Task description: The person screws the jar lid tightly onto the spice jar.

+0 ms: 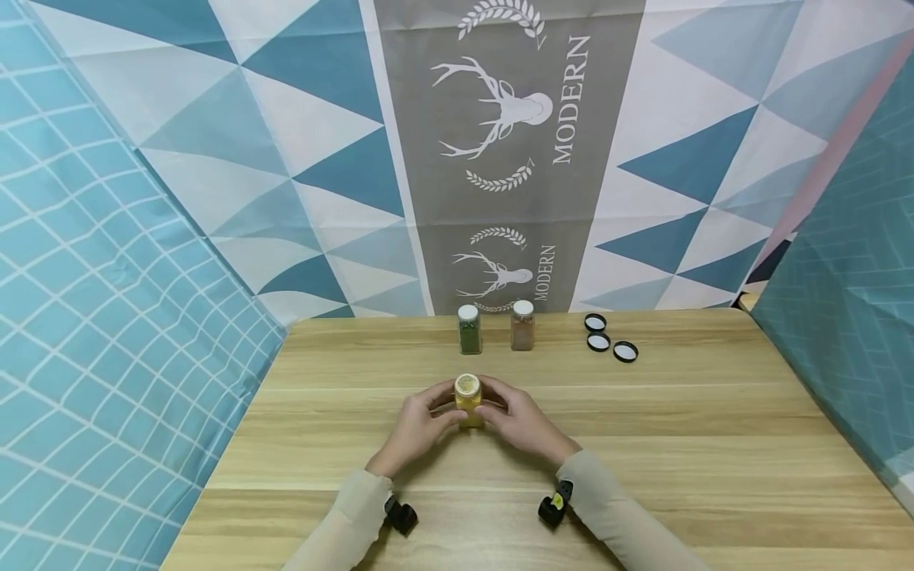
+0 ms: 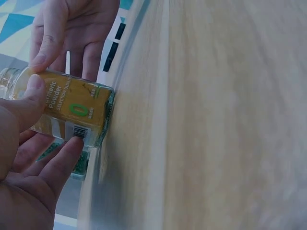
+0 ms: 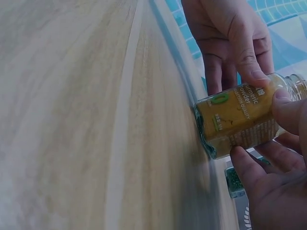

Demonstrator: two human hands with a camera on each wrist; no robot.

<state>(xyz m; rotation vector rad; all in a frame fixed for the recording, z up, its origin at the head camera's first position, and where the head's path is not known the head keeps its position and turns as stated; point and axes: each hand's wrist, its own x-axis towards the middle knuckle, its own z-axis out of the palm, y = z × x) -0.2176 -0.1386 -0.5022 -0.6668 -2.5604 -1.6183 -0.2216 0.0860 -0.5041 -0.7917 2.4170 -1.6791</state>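
A glass jar of yellow turmeric powder (image 1: 469, 407) stands upright near the middle of the wooden table, between both hands. Its label, reading turmeric powder, shows in the left wrist view, and its pale top is flecked with yellow. My left hand (image 1: 418, 424) holds it from the left, thumb on the front and fingers around the side. From the right, my right hand (image 1: 520, 418) grips the same jar with its thumb on the front too. Whether the jar's base touches the table is hard to tell.
Behind the hands stand a jar of green flakes (image 1: 470, 336) and a jar of brownish powder (image 1: 522, 333), both white-topped. Three black-rimmed round lids (image 1: 598, 342) lie to their right. A patterned cloth (image 1: 328, 159) hangs along the table's back edge.
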